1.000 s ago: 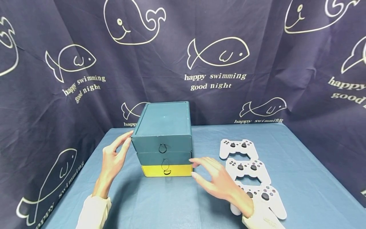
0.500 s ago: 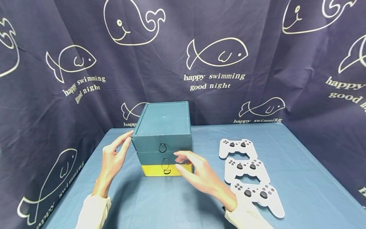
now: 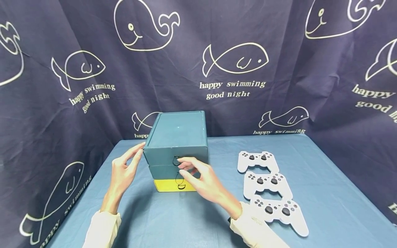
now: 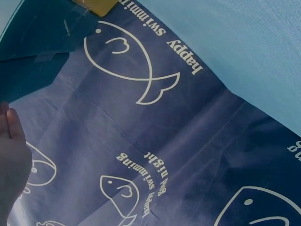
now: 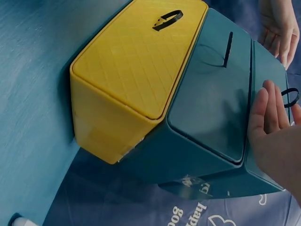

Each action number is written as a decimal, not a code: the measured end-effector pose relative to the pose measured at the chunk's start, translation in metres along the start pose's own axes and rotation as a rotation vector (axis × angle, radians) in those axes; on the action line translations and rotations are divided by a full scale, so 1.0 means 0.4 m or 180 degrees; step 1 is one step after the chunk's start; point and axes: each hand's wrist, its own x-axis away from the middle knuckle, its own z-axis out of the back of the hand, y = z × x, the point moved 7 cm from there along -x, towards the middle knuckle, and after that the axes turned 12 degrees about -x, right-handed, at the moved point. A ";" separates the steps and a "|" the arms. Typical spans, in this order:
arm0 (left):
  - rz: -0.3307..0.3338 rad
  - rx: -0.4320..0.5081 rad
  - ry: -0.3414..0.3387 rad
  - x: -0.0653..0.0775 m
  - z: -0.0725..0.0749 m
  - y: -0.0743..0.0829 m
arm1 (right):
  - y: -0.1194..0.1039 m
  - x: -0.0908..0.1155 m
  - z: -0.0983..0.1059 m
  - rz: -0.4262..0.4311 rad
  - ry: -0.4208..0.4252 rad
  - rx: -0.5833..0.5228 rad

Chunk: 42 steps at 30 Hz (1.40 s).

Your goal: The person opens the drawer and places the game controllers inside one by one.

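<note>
A three-tier drawer box (image 3: 176,129) stands on the table, with two dark teal drawers above a yellow drawer (image 3: 162,186). Each front has a black loop pull; the top drawer's pull (image 3: 176,160) is beside my right fingertips. My left hand (image 3: 124,168) touches the box's upper left front corner with its fingers and thumb extended. My right hand (image 3: 206,181) is in front of the teal drawers, thumb apart from the fingers. In the right wrist view, the pull (image 5: 291,97) lies between thumb and fingers, not visibly pinched.
White game controllers, a back one (image 3: 258,162), a middle one (image 3: 268,185) and a front one (image 3: 280,212), lie in a column on the right of the blue-covered table (image 3: 322,193). A dark fish-print curtain (image 3: 186,75) hangs behind and at the sides.
My right hand has moved left and slightly up, from the box's right edge across its front to the top drawer's pull. My left hand has stayed at the corner.
</note>
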 end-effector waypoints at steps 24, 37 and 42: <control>-0.0109 -0.0029 0.0006 -0.004 -0.001 0.000 | 0.033 -0.036 -0.038 -0.0269 -0.0036 -0.0410; -0.0114 -0.0015 0.0037 -0.004 0.000 -0.003 | 0.038 -0.033 -0.046 -0.0462 -0.0053 -0.0641; -0.0134 0.0042 0.0041 -0.006 -0.001 0.001 | 0.034 -0.022 -0.050 -0.0509 -0.0039 -0.0698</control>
